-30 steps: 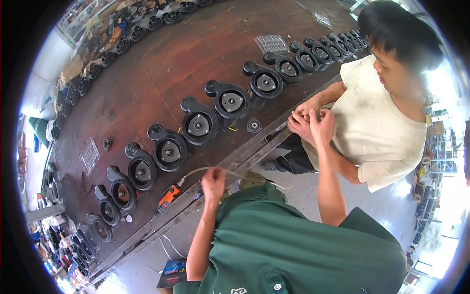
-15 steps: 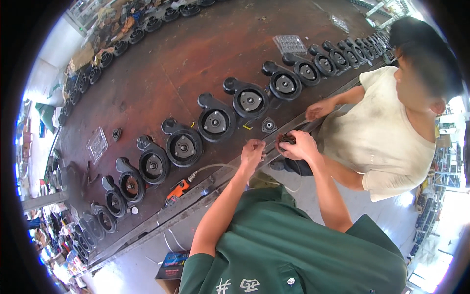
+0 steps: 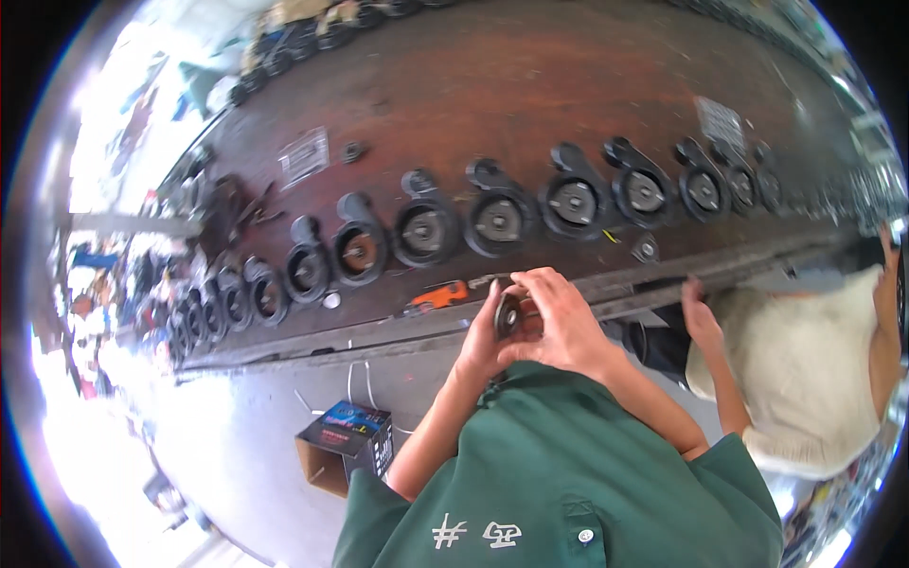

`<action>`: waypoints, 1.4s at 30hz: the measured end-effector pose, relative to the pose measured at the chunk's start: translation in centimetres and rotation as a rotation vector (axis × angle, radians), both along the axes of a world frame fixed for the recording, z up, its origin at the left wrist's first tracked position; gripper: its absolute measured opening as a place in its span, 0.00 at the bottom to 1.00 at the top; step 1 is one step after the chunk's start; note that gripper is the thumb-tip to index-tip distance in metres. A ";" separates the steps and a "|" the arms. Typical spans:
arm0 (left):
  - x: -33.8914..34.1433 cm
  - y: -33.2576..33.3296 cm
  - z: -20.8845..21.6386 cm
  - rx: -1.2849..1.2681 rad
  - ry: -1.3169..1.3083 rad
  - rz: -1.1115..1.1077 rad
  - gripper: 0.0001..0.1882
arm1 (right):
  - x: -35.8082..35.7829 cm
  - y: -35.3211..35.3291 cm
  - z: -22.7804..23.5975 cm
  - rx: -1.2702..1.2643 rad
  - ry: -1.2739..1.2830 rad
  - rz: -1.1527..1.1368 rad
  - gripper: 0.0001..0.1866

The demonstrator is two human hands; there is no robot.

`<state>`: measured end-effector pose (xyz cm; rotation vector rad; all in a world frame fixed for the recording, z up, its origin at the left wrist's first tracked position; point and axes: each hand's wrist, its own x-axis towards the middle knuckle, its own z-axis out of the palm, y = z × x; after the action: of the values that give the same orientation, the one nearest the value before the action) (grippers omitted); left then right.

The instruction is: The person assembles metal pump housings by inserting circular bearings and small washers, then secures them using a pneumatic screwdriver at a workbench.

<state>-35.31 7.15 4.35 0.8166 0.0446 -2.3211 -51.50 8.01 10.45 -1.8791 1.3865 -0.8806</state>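
In front of the bench's near edge, my two hands meet around a round dark metal part (image 3: 509, 316) with a light hub at its centre. My left hand (image 3: 480, 338) presses the part's left side, thumb up along it. My right hand (image 3: 568, 327) curls around its other side, fingers bent over the top and hiding some of it. Just beyond and to the left of my hands, an orange hand tool (image 3: 439, 295) lies at the bench edge. The closest round black housing (image 3: 499, 222) rests on the bench past my hands, a metal plate in its middle.
A row of similar housings spans the dark bench (image 3: 454, 104). One holds a brownish plate (image 3: 360, 253). Clear plastic trays lie farther back, including one tray (image 3: 304, 157). A small flanged part (image 3: 646, 248) sits right of centre. A co-worker (image 3: 786, 360) stands at right; a carton (image 3: 348, 445) is below the bench.
My view has swung toward the right. My right hand has brought the round part in toward my body, and my left hand, earlier apart from it, has joined on it.
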 end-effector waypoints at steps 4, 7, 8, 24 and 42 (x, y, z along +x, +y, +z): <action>11.7 3.3 -3.3 -0.123 -0.042 0.130 0.35 | 6.0 -3.3 -7.5 0.096 -0.087 0.050 0.25; 18.0 7.6 -7.2 -0.080 -0.150 0.335 0.33 | 11.3 -3.8 -14.5 -0.154 0.598 0.297 0.38; 19.1 8.6 -7.2 -0.076 -0.160 0.421 0.27 | 12.4 -4.2 -15.6 -0.103 0.675 0.329 0.41; 21.6 10.6 -6.7 -0.104 -0.263 0.909 0.21 | 8.7 -2.0 -5.9 0.389 0.344 0.499 0.26; 15.8 5.3 -1.4 -0.269 -0.279 0.670 0.24 | 5.1 0.4 -1.1 0.167 0.523 0.313 0.33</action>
<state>-19.50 12.42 2.92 0.8235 -0.1001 -1.5349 -46.38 8.41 9.35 -2.2017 1.3425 -0.1138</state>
